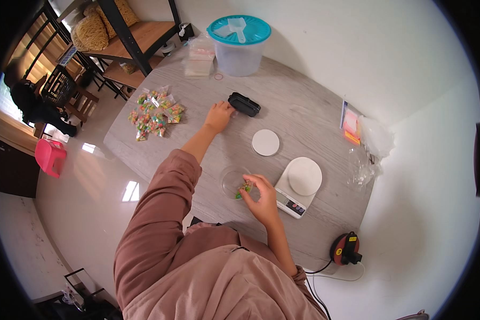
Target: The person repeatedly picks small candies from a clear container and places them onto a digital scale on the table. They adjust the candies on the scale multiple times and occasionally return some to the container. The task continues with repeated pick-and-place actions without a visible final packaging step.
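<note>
My left hand (219, 117) reaches across the table, its fingertips at the near left end of a black plastic case-like object (244, 104). Whether the fingers grip it is hard to see. Close to my body, my right hand (263, 198) has its thumb and fingers around the right side of a clear round plastic container (229, 184). Small green, orange and pink pieces (244, 189) lie inside, partly covered by the fingers. Just right of this hand stands a white digital kitchen scale (305, 176) with a round platform. A white round lid (265, 142) lies between the scale and the black object.
Several small clear bags of colourful pieces (156, 112) are heaped at left. Behind stands a clear tub (240, 58) with a turquoise lid and a scoop, beside empty plastic bags (200, 60). Plastic packaging (362, 160) and a red-black cable reel (345, 249) line the right edge.
</note>
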The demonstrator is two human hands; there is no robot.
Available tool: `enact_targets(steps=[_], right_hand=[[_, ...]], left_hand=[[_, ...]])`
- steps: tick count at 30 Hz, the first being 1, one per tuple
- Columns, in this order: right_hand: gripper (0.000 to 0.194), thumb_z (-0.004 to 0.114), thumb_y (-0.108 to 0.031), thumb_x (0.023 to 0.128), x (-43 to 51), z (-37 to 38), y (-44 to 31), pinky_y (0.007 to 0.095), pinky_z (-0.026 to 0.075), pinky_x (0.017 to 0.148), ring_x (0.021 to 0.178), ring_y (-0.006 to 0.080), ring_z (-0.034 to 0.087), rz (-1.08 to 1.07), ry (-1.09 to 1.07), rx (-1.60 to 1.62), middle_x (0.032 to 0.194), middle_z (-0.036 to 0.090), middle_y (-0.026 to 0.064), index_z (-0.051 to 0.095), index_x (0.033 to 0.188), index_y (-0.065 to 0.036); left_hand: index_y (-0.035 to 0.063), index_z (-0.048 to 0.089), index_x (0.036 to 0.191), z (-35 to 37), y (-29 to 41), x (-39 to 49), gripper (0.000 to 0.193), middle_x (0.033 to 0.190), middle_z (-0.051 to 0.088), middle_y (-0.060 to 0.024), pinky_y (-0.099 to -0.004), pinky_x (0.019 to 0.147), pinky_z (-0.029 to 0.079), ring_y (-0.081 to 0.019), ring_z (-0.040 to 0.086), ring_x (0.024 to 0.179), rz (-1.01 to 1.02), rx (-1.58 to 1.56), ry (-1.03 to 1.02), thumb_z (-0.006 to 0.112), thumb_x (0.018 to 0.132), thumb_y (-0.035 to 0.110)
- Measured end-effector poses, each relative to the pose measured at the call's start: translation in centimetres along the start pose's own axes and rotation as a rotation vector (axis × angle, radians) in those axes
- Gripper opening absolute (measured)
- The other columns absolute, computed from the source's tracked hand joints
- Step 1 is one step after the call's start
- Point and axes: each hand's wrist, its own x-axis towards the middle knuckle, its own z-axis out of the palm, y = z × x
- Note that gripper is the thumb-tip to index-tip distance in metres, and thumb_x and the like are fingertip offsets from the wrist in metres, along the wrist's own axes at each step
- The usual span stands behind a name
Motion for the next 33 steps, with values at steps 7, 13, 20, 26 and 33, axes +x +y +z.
enact_targets(steps=[7,13,20,26,33], right_hand=[[0.031,0.067,-0.005,0.071,0.1,0.0,-0.1,0.0333,0.045,0.076,0.084,0.0277,0.058,-0.002,0.004,0.012,0.096,0.060,0.0139,0.060,0.100,-0.003],[0.030,0.066,-0.005,0.071,0.1,0.0,-0.1,0.0334,0.045,0.076,0.083,0.0279,0.058,-0.026,0.004,-0.004,0.096,0.060,0.0139,0.060,0.100,-0.002],[0.031,0.068,-0.003,0.070,0.1,-0.1,-0.1,0.0314,0.046,0.076,0.083,0.0230,0.059,-0.028,0.014,-0.008,0.094,0.060,0.0123,0.060,0.100,-0.002],[0.030,0.068,-0.003,0.071,-0.1,0.2,-0.2,0.0311,0.046,0.076,0.084,0.0238,0.059,-0.053,0.026,-0.019,0.095,0.060,0.0124,0.060,0.101,-0.002],[0.032,0.068,-0.004,0.072,-0.3,0.2,-0.6,0.0317,0.046,0.078,0.089,0.0233,0.058,-0.060,0.020,-0.038,0.098,0.060,0.0122,0.059,0.102,-0.002]], left_hand=[[0.0075,0.055,0.090,-0.6,-0.3,0.3,0.010,0.098,0.058,-0.0085,-0.0390,0.078,0.045,-0.0275,0.055,0.096,0.020,-0.102,0.008,0.056,0.081,0.013],[0.0027,0.051,0.095,-1.2,-0.5,0.8,0.012,0.095,0.059,-0.0181,-0.0426,0.075,0.045,-0.0385,0.056,0.087,-0.151,-0.415,-0.091,0.049,0.087,0.012],[0.0020,0.049,0.094,-1.4,-1.5,-0.5,0.009,0.093,0.056,-0.0184,-0.0425,0.071,0.044,-0.0388,0.054,0.086,-0.113,-0.563,0.130,0.047,0.086,0.006],[-0.0005,0.050,0.097,-1.8,-3.0,-3.1,0.011,0.097,0.058,-0.0174,-0.0389,0.076,0.045,-0.0345,0.055,0.092,-0.026,-0.551,0.381,0.048,0.087,0.004],[0.0022,0.051,0.093,-5.8,-0.1,-5.8,0.010,0.082,0.058,-0.0053,-0.0294,0.069,0.047,-0.0143,0.057,0.075,-0.548,-1.073,0.466,0.047,0.092,0.011]])
